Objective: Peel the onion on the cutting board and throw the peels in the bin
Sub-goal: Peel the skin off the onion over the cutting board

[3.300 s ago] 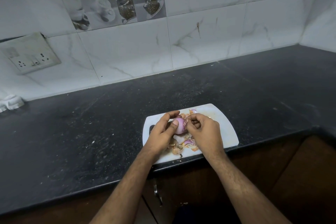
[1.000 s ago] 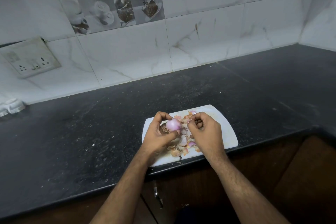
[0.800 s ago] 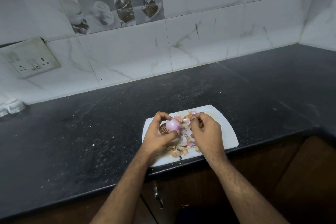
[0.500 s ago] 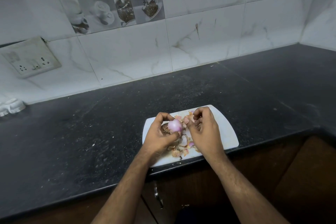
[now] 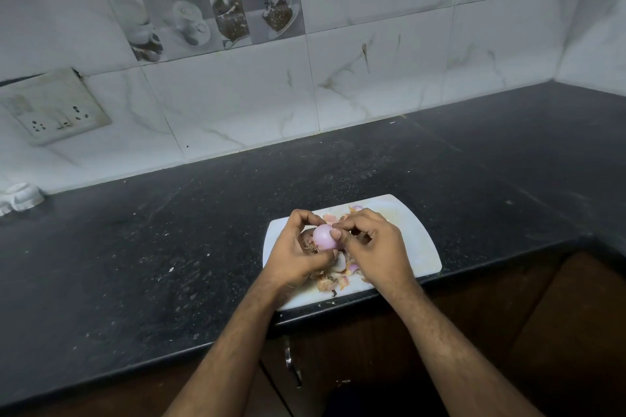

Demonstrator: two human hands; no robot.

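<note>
Left hand: your left hand [image 5: 298,252] curls round the onion [image 5: 324,236] from the left, index finger arched over its top and thumb under its near side, gripping it just above the board.
Right hand: your right hand [image 5: 374,245] is curled beside the onion on its right, thumb and index fingertips pinching at the onion's upper right surface; whether they hold a bit of skin there, you cannot tell.
Onion: pale pink and mostly bare, with its brown root tuft pointing left into your left palm.
Peels [image 5: 333,278]: loose pink and tan scraps lie on the board beneath and behind your hands.
Cutting board [image 5: 418,247]: white, set at the near edge of the dark speckled worktop [image 5: 169,247], with your hands over its middle.
Wall: marble-look tiles behind, with a switch socket plate [image 5: 56,107] at the far left.
</note>
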